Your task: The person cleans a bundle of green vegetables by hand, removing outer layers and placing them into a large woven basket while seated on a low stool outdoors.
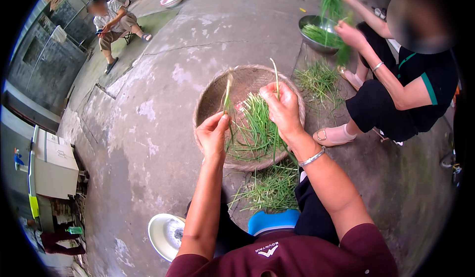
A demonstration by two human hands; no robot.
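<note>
My left hand [212, 134] pinches a thin strip of green stalk [227, 95] with a frayed, pale brown top between thumb and fingertips. In my right hand [285, 108] is a long chive-like stalk [275, 71], its pale end sticking up above the fist and green leaves trailing below. Both hands are over a round woven basket [201, 100]. Inside it lies a loose bunch of green chives [256, 117], white ends pointing away from me. Below the basket, a heap of green scraps [274, 190] covers the concrete between my feet.
A blue plastic stool [272, 221] is under me, with a pale basin [157, 236] at its left. To the right, a seated co-worker holds chives [330, 4] above a metal bowl [315, 46], near another scrap heap [319, 78]. Another person [113, 21] sits far left.
</note>
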